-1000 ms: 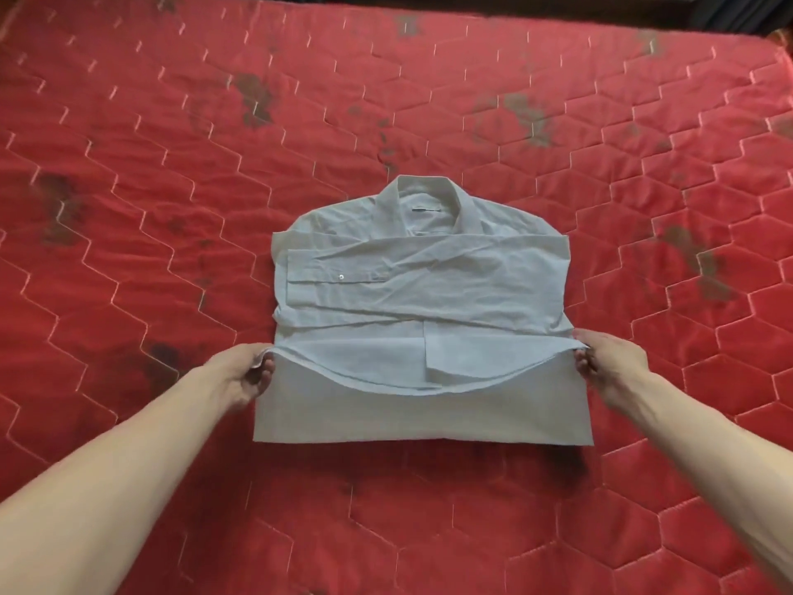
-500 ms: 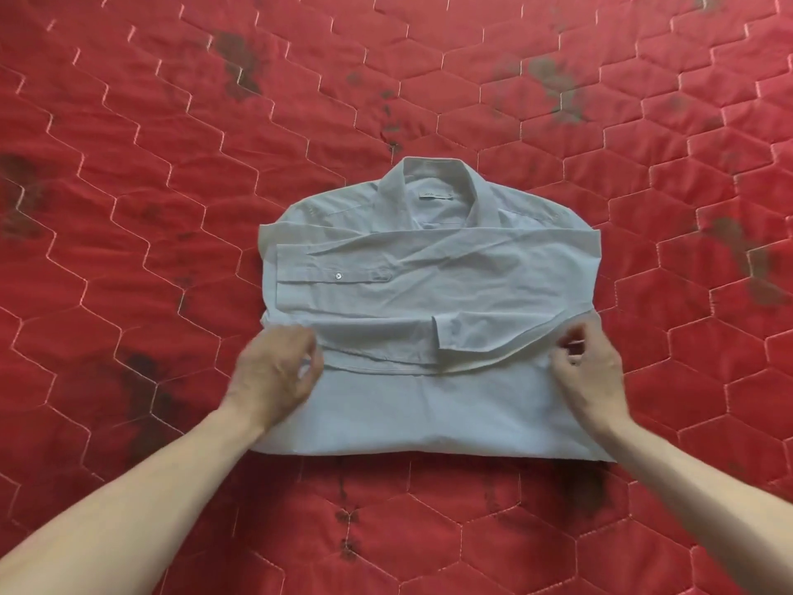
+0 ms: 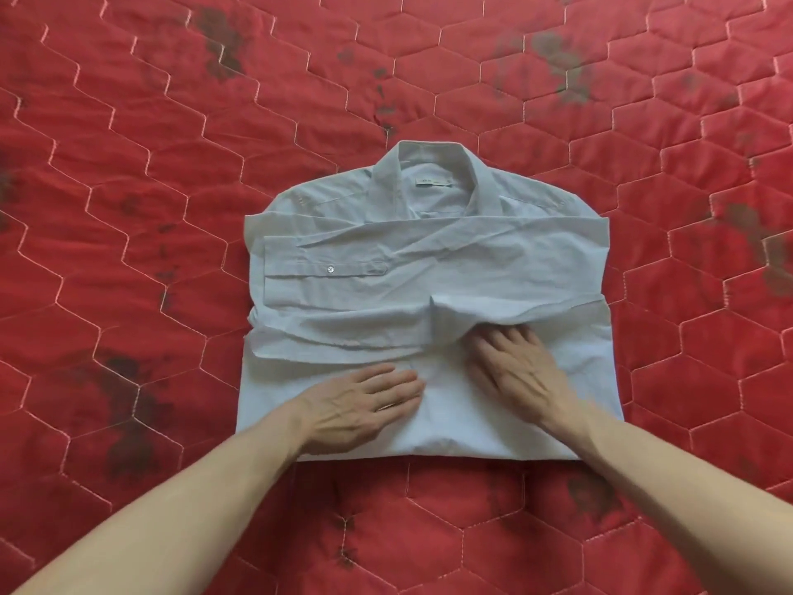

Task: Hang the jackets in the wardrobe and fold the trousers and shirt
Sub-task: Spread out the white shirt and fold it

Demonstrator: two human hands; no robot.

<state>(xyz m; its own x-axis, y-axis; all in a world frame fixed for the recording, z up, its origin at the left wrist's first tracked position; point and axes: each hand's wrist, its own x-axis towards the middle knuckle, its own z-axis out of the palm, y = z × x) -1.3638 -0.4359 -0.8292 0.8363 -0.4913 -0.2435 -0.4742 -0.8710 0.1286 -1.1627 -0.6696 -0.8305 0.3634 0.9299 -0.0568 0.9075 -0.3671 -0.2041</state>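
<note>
- Shirt point(image 3: 429, 268): pale blue, partly folded, centre frame on the red quilted bed point(image 3: 128, 165), collar toward the top.
- Left hand point(image 3: 364, 405): fingers straight, flat on its lower fold.
- Right hand point(image 3: 510, 367): fingers spread, pressing beside it.

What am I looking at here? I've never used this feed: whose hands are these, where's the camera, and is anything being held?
There is no machine: a person works with bare hands. The single picture comes from a camera worn on their head, looking down. A pale blue shirt lies collar-away on a red quilted cover, sleeves crossed over it and its lower part folded up. The left hand rests flat on that folded part. The right hand lies beside it, fingertips at the hem's edge. Neither hand grips anything.
</note>
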